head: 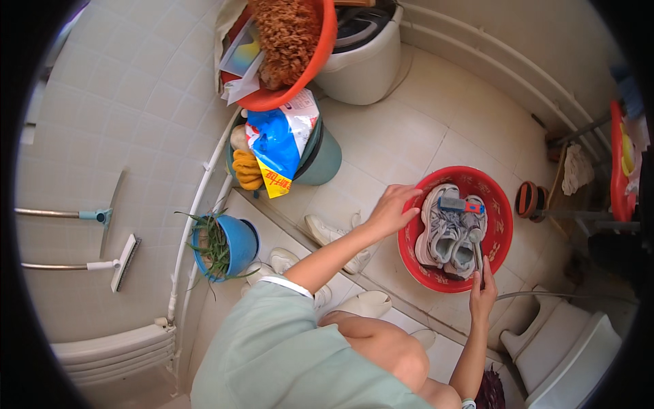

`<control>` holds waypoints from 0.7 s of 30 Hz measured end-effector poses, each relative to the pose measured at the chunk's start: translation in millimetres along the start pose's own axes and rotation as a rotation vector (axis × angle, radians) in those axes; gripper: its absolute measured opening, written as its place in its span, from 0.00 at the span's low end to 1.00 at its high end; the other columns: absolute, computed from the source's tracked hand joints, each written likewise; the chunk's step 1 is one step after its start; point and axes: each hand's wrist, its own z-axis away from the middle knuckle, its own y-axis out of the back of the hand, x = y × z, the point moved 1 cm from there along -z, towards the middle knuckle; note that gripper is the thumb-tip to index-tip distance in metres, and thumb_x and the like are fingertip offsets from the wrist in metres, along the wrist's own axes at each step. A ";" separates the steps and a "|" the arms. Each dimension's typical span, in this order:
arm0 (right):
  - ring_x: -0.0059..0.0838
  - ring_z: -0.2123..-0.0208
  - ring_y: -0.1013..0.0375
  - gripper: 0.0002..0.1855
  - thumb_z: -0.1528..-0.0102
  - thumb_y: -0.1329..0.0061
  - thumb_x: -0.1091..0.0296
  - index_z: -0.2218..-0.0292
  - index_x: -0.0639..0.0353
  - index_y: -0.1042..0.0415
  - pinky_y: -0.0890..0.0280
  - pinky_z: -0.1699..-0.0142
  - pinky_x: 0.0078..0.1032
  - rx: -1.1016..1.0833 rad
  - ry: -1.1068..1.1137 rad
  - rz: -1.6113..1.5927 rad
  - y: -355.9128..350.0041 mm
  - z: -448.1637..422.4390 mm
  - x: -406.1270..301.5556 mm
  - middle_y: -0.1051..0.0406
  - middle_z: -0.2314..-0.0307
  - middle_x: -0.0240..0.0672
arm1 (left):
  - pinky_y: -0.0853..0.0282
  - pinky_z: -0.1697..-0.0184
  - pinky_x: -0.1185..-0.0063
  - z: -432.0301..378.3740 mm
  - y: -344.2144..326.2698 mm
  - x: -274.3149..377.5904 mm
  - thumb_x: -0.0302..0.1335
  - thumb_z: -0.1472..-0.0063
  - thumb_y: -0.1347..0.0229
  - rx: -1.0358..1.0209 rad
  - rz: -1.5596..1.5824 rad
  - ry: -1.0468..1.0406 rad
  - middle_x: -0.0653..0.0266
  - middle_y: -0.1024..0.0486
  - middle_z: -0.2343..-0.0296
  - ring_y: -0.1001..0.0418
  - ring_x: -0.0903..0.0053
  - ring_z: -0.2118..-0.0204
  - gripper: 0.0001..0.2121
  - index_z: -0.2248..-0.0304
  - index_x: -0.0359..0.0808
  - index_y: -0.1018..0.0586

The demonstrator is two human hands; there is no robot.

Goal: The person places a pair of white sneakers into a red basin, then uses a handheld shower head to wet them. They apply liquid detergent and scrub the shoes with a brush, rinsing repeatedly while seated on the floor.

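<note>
A red plastic basin (498,245) stands on the tiled floor, holding a pair of whitish-grey sneakers (442,240). Across the sneakers' toe ends lies a brush (460,205) with a blue and red handle. My left hand (396,210) is at the basin's left rim, fingers apart, thumb and fingertips touching or just over the edge. At the lower right rim, my right hand (483,291) grips a thin metal handle (479,255). Its rounded metal end reaches over the right sneaker; the tool's exact kind cannot be told.
At left are a blue pot (237,248) with a spiky plant and a green bucket (327,158) bearing a plastic bag and orange gloves. White shoes (327,232) lie near my left forearm. A white plastic stool (557,337) is at lower right; a grey hose (562,295) runs behind it.
</note>
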 end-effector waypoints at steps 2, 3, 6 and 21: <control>0.34 0.55 0.32 0.21 0.45 0.59 0.72 0.49 0.60 0.38 0.41 0.51 0.24 -0.019 0.025 0.003 -0.5 -3.0 -1.6 0.32 0.57 0.43 | 0.42 0.47 0.72 6.8 28.9 3.3 0.29 0.48 0.46 0.025 0.025 0.043 0.57 0.34 0.53 0.38 0.64 0.51 0.21 0.53 0.39 0.31; 0.32 0.55 0.33 0.21 0.44 0.60 0.72 0.49 0.61 0.39 0.42 0.51 0.24 -0.031 0.035 0.003 -1.5 -3.7 -2.7 0.33 0.56 0.43 | 0.42 0.47 0.72 11.8 42.9 5.1 0.28 0.48 0.46 0.061 -0.025 0.009 0.57 0.34 0.53 0.38 0.64 0.51 0.21 0.53 0.39 0.31; 0.37 0.58 0.31 0.20 0.45 0.57 0.72 0.50 0.60 0.36 0.40 0.53 0.25 0.038 0.153 0.037 -6.6 -4.4 -0.2 0.31 0.59 0.44 | 0.41 0.48 0.72 20.9 68.8 12.3 0.28 0.48 0.45 0.152 -0.101 -0.059 0.57 0.35 0.53 0.38 0.64 0.50 0.21 0.53 0.39 0.31; 0.37 0.56 0.31 0.20 0.46 0.56 0.72 0.51 0.60 0.36 0.39 0.53 0.25 -0.019 0.146 0.023 -16.2 -0.9 -0.9 0.32 0.58 0.44 | 0.32 0.69 0.80 129.5 81.8 -134.3 0.27 0.45 0.49 0.190 0.171 0.563 0.64 0.25 0.76 0.28 0.78 0.74 0.11 0.61 0.36 0.27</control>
